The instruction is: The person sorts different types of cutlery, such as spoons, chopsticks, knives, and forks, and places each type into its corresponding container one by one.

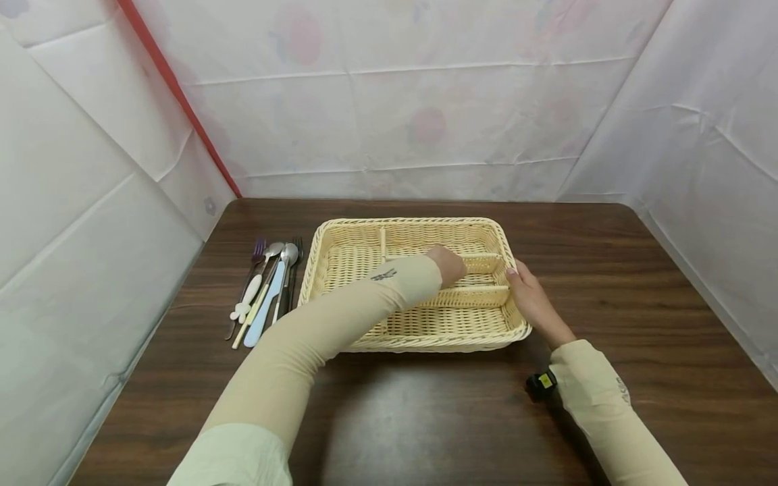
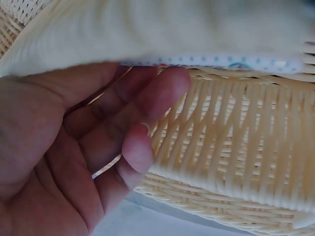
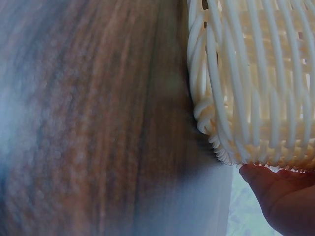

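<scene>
A pale woven basket (image 1: 419, 345) with dividers stands on the table. My left hand (image 1: 448, 265) reaches down into its middle right compartments. In the left wrist view the fingers (image 2: 138, 147) of that hand are curled, and a slim white handle with blue dots (image 2: 216, 61) runs out right at them, beside the wicker. A blurred cream shape hides the upper part of this grip. With the thumb over the rim, my right hand (image 1: 529, 297) grips the basket's right side; the right wrist view shows its thumb (image 3: 253, 177) at the woven edge.
Left of the basket lies a row of cutlery: a purple fork (image 1: 259, 250), metal spoons (image 1: 290, 253), a light-blue handle (image 1: 261, 317) and a white figured handle (image 1: 246, 300). A small black device (image 1: 539, 385) sits at my right sleeve. Pale cloth walls (image 1: 395, 135) surround the dark wooden table (image 1: 608, 283).
</scene>
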Motion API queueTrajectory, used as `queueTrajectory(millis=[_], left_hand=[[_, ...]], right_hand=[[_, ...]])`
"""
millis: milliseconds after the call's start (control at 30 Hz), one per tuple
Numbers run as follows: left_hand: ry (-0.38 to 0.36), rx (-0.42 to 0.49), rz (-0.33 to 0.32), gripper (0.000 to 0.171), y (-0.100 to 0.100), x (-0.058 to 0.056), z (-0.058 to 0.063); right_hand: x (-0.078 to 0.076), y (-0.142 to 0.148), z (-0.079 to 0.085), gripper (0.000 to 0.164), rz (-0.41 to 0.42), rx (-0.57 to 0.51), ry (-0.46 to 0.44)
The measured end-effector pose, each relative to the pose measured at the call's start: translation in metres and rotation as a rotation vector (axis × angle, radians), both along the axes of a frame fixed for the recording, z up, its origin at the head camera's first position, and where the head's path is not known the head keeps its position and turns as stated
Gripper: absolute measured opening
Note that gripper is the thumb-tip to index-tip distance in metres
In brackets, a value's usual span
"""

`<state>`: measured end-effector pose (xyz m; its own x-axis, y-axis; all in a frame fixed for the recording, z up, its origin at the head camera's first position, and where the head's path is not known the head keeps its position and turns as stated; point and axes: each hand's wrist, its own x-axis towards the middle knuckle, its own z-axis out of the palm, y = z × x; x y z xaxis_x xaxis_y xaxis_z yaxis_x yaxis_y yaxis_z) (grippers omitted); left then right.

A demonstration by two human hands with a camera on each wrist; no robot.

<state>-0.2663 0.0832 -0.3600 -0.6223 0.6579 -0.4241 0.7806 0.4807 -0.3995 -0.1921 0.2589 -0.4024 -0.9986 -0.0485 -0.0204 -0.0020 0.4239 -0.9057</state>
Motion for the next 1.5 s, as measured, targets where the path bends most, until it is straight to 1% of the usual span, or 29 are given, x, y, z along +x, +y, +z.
queueTrajectory(millis=[100, 200, 367, 533, 700, 933, 1100, 1200, 1300, 1400, 1433, 1500], left_hand=[[0.004, -0.031, 0.013, 0.018, 0.002, -0.001, -0.001], [0.021, -0.054, 0.012, 0.018, 0.001, 0.001, 0.001], [0.040, -0.048, -0.002, 0.019, -0.001, 0.003, 0.004], [0.033, -0.039, 0.017, 0.018, -0.002, 0.004, 0.004], [0.030, -0.047, 0.029, 0.016, -0.002, 0.003, 0.001], [0.029, -0.060, 0.035, 0.016, -0.002, -0.001, -0.005], [0.019, -0.048, 0.040, 0.017, -0.005, 0.001, -0.003], [-0.006, 0.004, 0.047, 0.019, -0.009, 0.004, 0.001], [-0.032, 0.084, 0.031, 0.018, -0.016, 0.006, 0.009], [-0.076, 0.197, 0.015, 0.013, -0.031, 0.010, 0.025], [-0.094, 0.242, 0.008, 0.010, -0.038, 0.011, 0.031], [-0.127, 0.350, 0.025, 0.007, -0.058, 0.014, 0.045]], right_hand=[[0.000, -0.002, 0.001, 0.052, 0.005, -0.002, 0.011], [0.001, -0.004, 0.002, 0.052, 0.000, 0.005, 0.017], [0.000, -0.004, 0.004, 0.052, 0.003, 0.014, 0.015], [0.000, -0.005, 0.004, 0.053, 0.006, 0.028, 0.010], [0.001, -0.007, 0.004, 0.053, -0.001, 0.023, 0.001], [0.002, -0.009, 0.005, 0.053, -0.002, 0.025, -0.004], [0.003, -0.010, 0.005, 0.053, -0.002, 0.025, 0.000], [0.002, -0.009, 0.004, 0.053, 0.003, 0.021, -0.004], [0.002, -0.007, 0.002, 0.053, -0.002, 0.005, -0.019], [0.003, -0.004, 0.002, 0.053, -0.013, -0.012, -0.035], [0.003, -0.003, 0.002, 0.053, -0.019, -0.011, -0.036], [0.002, -0.001, 0.002, 0.053, -0.022, -0.009, -0.036]])
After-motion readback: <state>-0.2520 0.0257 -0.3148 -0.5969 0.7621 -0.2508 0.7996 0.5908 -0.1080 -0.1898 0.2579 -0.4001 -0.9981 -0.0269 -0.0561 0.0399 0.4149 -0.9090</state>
